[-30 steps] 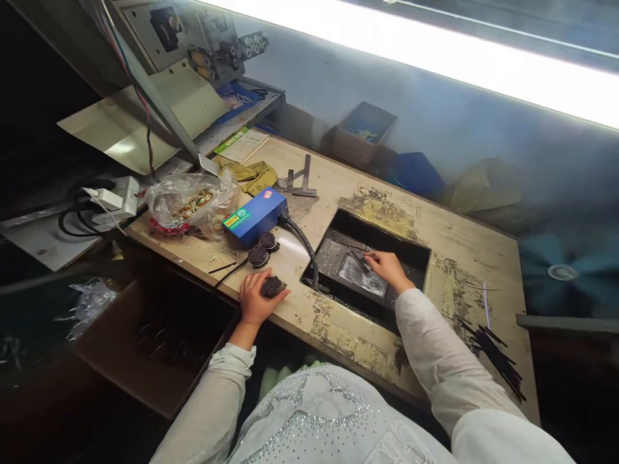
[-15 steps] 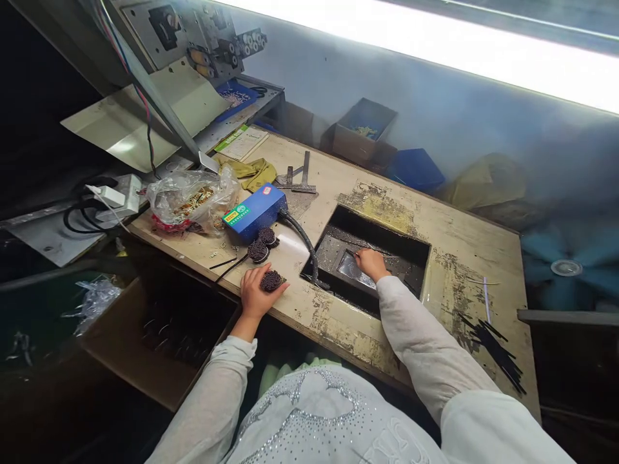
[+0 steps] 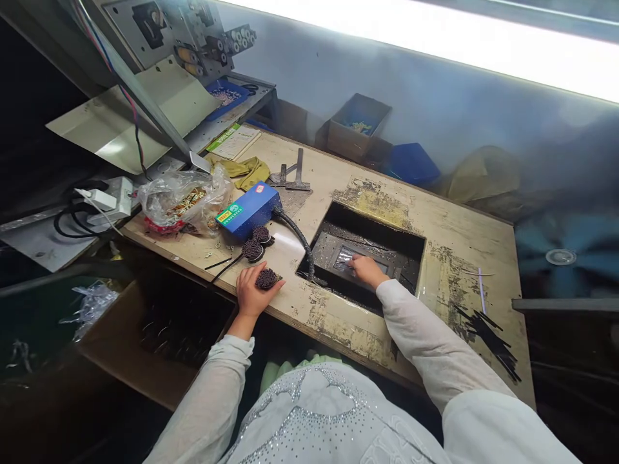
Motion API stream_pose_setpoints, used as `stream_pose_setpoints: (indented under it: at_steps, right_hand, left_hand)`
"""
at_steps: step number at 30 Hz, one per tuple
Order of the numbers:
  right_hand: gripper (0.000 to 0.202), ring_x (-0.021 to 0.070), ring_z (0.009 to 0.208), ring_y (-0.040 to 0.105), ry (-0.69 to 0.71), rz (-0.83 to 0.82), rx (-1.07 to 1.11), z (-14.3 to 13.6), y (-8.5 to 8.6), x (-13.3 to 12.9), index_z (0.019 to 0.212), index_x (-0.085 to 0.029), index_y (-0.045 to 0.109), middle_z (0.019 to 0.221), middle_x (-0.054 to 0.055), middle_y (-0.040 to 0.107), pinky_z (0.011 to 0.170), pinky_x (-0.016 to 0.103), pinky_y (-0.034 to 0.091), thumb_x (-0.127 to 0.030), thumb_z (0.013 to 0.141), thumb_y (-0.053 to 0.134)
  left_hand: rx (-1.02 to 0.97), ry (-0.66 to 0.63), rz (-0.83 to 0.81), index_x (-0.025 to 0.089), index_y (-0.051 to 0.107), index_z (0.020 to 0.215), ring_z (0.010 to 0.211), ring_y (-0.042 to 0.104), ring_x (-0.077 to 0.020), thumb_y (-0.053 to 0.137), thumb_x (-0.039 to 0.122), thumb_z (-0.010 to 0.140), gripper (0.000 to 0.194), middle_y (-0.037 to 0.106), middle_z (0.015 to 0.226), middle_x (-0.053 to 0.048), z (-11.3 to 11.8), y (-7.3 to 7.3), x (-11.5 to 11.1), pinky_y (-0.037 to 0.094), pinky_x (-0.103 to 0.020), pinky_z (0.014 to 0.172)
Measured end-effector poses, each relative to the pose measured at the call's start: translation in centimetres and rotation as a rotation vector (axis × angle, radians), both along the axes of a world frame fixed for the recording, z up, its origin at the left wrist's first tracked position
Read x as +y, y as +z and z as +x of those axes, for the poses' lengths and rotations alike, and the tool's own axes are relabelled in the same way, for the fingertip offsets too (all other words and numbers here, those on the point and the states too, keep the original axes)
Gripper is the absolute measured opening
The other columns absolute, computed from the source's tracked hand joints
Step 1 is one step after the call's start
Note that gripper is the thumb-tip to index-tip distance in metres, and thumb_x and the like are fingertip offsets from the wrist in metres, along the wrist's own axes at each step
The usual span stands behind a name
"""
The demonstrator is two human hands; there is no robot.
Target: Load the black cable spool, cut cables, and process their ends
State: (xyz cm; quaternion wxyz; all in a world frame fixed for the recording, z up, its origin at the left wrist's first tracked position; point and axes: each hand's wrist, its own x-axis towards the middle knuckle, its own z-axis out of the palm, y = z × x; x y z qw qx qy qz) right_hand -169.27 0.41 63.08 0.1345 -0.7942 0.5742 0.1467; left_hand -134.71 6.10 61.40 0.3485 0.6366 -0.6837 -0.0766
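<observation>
Head camera view shows, at the left, a white power strip beside the bench, and below it an open cardboard box with dark contents which are not clear. Next comes a transparent plastic bag, lying on the bench and holding small, light-coloured pieces.

To the right of it, near the front edge, the left hand rests on the bench. Its fingers and thumb are curved around a dark round bundle, which is on the bench top. Just behind are two similar bundles, close together, and then a blue box, from which a black ribbed hose goes to the corner of a rectangular recess.

Inside this recess is a shiny grey surface. The right hand is over it with fingers pointing to the left; I cannot tell whether they pinch something.

Farther right, a thin white stick and a pile of black strips lie on the bench.
</observation>
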Motion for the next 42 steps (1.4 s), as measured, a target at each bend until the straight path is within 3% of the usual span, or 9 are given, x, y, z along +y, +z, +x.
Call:
stream_pose_setpoints:
  at_steps: [7,16,29,42]
  right_hand:
    - [0.034,0.0233,0.099,0.065,-0.072,-0.067,0.027,-1.4,1.6,-0.3,0.117,-0.020,0.067,0.105,0.012,0.068,0.083,0.029,0.045,-0.025,0.095,0.041]
    - [0.036,0.0267,0.097,0.066,-0.133,-0.079,0.102,1.2,-0.2,-2.4,0.112,-0.015,0.067,0.109,0.016,0.067,0.081,0.033,0.048,-0.022,0.095,0.037]
    - [0.037,0.0242,0.101,0.066,-0.054,0.017,0.140,1.1,-1.4,-2.6,0.116,-0.014,0.067,0.112,0.017,0.067,0.085,0.030,0.047,-0.013,0.093,0.038]
    - [0.034,0.0234,0.099,0.066,0.115,0.088,0.094,0.7,-0.4,-2.2,0.114,-0.017,0.069,0.113,0.015,0.067,0.085,0.030,0.047,-0.011,0.091,0.044]
  left_hand:
    - [-0.019,-0.004,-0.047,0.017,0.062,0.114,0.096,0.059,-0.0298,0.067,0.061,0.072,0.061,0.068,0.102,-0.011,0.0,-0.1,0.0,0.044,-0.042,0.090]
    - [-0.027,-0.004,-0.046,0.019,0.062,0.115,0.097,0.059,-0.0299,0.068,0.060,0.072,0.060,0.069,0.103,-0.010,0.1,-0.3,0.0,0.044,-0.042,0.089]
    - [-0.025,0.001,-0.023,0.018,0.062,0.114,0.095,0.059,-0.0296,0.068,0.060,0.071,0.060,0.068,0.102,-0.011,0.0,-0.2,0.0,0.045,-0.042,0.089]
    - [-0.026,0.004,-0.024,0.018,0.061,0.115,0.097,0.059,-0.0301,0.068,0.060,0.072,0.061,0.068,0.102,-0.011,-0.1,-0.1,0.0,0.044,-0.042,0.090]
